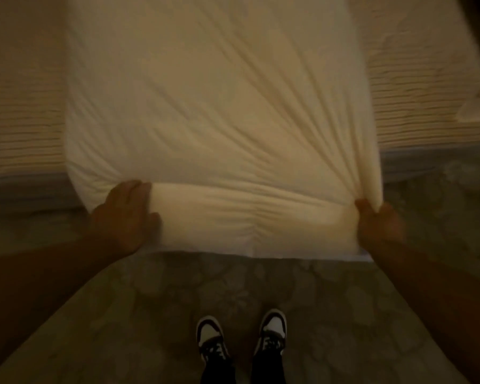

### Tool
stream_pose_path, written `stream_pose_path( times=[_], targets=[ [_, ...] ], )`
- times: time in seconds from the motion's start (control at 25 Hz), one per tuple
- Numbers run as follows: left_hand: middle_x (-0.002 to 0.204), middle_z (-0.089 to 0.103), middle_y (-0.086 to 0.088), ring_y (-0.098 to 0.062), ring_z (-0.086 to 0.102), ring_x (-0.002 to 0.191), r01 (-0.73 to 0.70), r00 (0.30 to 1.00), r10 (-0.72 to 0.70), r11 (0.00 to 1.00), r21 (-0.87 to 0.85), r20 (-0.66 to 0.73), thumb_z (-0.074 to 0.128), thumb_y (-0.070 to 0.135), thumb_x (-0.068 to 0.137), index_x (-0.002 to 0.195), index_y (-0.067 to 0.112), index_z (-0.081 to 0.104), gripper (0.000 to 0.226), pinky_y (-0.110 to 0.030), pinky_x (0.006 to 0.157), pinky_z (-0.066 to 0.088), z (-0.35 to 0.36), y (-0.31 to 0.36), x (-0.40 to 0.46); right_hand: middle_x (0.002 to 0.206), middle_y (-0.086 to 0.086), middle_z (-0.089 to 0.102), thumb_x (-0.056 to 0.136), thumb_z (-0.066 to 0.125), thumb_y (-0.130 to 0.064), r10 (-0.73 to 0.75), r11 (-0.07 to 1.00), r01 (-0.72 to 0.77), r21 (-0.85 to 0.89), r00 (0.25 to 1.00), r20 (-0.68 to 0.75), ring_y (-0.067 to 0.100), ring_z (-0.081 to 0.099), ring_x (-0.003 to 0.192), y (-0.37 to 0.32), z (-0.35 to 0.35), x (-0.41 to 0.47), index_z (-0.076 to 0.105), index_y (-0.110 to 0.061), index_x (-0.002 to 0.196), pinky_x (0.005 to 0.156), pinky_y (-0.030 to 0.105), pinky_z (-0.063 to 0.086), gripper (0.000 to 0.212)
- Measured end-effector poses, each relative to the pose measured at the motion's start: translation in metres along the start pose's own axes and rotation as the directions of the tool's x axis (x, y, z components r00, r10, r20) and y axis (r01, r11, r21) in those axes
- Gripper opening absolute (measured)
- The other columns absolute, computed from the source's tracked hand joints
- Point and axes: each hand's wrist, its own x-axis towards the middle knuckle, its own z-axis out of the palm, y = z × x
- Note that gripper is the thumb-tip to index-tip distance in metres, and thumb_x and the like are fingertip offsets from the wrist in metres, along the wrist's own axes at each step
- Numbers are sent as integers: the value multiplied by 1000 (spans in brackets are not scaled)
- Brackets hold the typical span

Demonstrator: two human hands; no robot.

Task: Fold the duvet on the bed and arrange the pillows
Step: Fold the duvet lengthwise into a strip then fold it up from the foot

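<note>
Right hand (377,220): clenched on the near right corner of the duvet (214,112), cloth bunched in the fist, with tension creases fanning up and leftward from that point. Left hand (125,212): laid against the near left edge of the duvet, fingers curled over the rolled hem; whether it truly grasps or merely presses cannot be told with certainty, though the cloth dents under it.

The duvet itself lies as a long, narrowed band running away across the bed (22,128), its near end overhanging the mattress edge toward the person. Striped bedding shows bare on both sides of it. No pillows are in view.

Judgement: the folding step is in hand, with the duvet apparently already doubled lengthwise. The pillow step is not begun as far as can be seen.

The next move would call for an even lift at both corners and a carry forward to lay the near end square.

Floor (233,289): patterned; 2 shoes (241,339) stand close to the bed.
</note>
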Motion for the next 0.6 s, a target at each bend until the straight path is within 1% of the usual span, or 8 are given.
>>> stream_pose_path(
  times=[0.08,0.16,0.2,0.28,0.36,0.4,0.48,0.6],
  targets=[
    [142,40,-21,-43,38,129,14,998,-16,999,-36,-57,44,55,79,139,8,41,76,-56,94,43,33,15,-16,134,23,54,86,59,-52,50,999,-50,-4,999,-7,40,53,121,19,13,-2,50,-7,135,100,43,41,68],
    [132,45,-23,-45,42,120,273,957,-288,931,-240,-27,55,54,77,130,7,47,71,-54,94,41,61,38,-23,144,16,45,68,57,-70,196,975,-184,121,976,-96,37,46,129,21,42,-12,38,-17,144,107,48,37,94],
    [127,49,-22,-43,46,116,441,889,-453,810,-386,67,59,57,74,124,8,50,70,-51,96,42,76,48,-26,147,12,40,65,58,-75,282,933,-238,269,950,-138,34,42,132,21,60,-27,31,-21,147,109,48,34,102],
    [124,57,-19,-38,54,111,658,692,-651,394,-641,310,59,69,69,118,8,56,78,-49,96,47,95,71,-30,147,3,37,70,66,-71,343,799,-249,547,936,-75,24,41,129,34,99,-62,23,-22,150,108,38,32,103],
    [108,68,-16,-33,60,100,678,525,-580,-158,-718,623,55,75,77,110,6,59,76,-44,84,51,103,94,-28,149,-3,38,61,70,-78,356,650,-381,657,917,180,19,44,129,61,149,-92,22,-28,152,109,38,35,114],
    [88,72,-14,-30,61,89,655,510,-419,-377,-655,751,49,75,81,98,7,60,71,-40,74,51,106,104,-25,151,-4,39,51,68,-87,328,582,-498,643,867,375,21,46,130,74,174,-101,23,-35,151,109,43,38,121],
    [60,67,-10,-26,58,75,630,509,-243,-549,-549,826,40,74,85,82,10,56,66,-38,67,48,125,113,-10,149,-8,43,42,67,-92,214,516,-632,578,748,628,23,50,129,89,220,-91,25,-46,148,107,49,40,123],
    [85,65,-11,-28,61,81,504,611,-228,-626,-595,758,46,80,77,108,8,60,80,-42,75,52,175,102,27,141,-9,53,54,68,-86,-48,445,-626,640,697,715,23,52,128,66,264,-44,36,-42,146,112,48,35,107]
  ],
)
